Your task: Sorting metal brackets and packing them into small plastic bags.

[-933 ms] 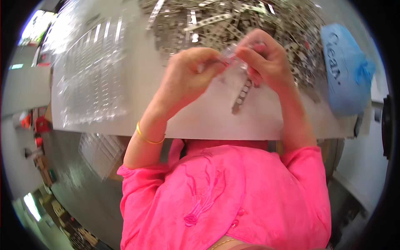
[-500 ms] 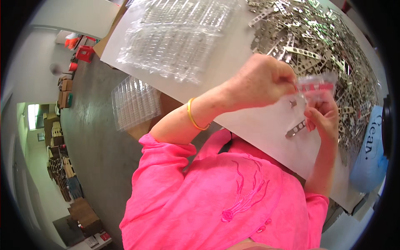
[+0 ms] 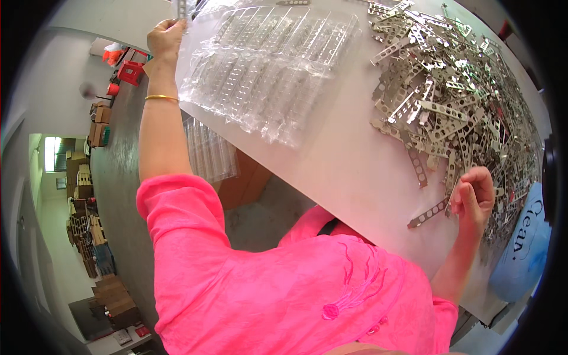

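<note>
My left hand (image 3: 165,40) is stretched out to the far left, closed on a flat perforated metal strip (image 3: 182,8) that runs out of the top of the picture. Clear plastic seems to surround that strip. At the right, my right hand (image 3: 475,195) is held over the near edge of a heap of similar metal strips (image 3: 441,109). Its fingers are curled with the thumb against them; what they hold, if anything, I cannot make out. Beside it, one loose strip (image 3: 428,214) lies on the white table (image 3: 349,160).
Clear plastic blister trays (image 3: 266,74) lie on the table's left part. Another clear tray (image 3: 212,151) rests below the table edge, by a brown cardboard box (image 3: 245,180). A light blue bag (image 3: 519,254) stands at the right. Red stools (image 3: 130,72) are on the floor far left.
My left hand has swung from beside my right hand to the far left, carrying the strip. The clear packet with red print is gone from between my hands. My right hand has shifted slightly down.
</note>
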The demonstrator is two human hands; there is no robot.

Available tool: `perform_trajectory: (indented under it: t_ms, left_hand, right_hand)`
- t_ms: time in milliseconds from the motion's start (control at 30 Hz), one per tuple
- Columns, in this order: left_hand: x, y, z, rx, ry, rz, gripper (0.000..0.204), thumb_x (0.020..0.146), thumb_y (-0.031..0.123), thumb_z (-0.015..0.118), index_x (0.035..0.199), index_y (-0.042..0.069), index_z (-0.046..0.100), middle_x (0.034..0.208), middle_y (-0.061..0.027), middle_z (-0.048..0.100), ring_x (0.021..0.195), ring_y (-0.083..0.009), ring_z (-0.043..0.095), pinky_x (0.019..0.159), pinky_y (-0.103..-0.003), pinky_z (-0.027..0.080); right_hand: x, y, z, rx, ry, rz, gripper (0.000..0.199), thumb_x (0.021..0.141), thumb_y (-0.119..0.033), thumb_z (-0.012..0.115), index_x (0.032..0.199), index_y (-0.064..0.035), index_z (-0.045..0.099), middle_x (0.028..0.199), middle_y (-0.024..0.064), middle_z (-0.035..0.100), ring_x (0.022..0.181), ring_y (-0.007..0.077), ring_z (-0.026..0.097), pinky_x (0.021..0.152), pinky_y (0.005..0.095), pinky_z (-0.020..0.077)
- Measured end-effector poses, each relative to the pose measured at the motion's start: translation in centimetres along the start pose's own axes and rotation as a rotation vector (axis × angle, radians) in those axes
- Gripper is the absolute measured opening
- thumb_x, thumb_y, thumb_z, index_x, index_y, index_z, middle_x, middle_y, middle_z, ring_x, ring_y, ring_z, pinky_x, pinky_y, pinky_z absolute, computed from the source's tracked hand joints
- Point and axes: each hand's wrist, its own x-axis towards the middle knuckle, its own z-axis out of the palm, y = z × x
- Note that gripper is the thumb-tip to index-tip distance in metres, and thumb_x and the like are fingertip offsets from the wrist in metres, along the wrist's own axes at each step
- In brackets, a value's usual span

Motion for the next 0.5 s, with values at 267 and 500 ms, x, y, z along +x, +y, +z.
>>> perform_trajectory:
  t_ms: [267,500]
  left_hand:
    - [2.4,-6.1,5.6,0.366,0.018,0.001,0.030,0.073,0.037,0.077,0.089,0.012,0.080,0.088,-0.0086,0.077,0.081,-0.0242,0.073,0.078,-0.036,0.056]
    - [1.6,-1.5,9.4,0.525,-0.171,-0.156,0.026,0.075,0.032,0.072,0.093,0.016,0.080,0.090,-0.0077,0.076,0.088,-0.0247,0.073,0.082,-0.037,0.056]
  right_hand:
    - [0.2,0.4,0.3,0.004,-0.012,-0.029,0.031,0.093,-0.027,0.072,0.097,-0.0029,0.054,0.065,-0.0005,0.051,0.048,0.0050,0.044,0.044,0.0181,0.0324]
    - [0.3,0.1,0.3,-0.012,0.044,-0.023,0.030,0.094,-0.026,0.072,0.096,-0.0027,0.053,0.066,0.0003,0.050,0.048,0.0056,0.044,0.045,0.0186,0.0340]
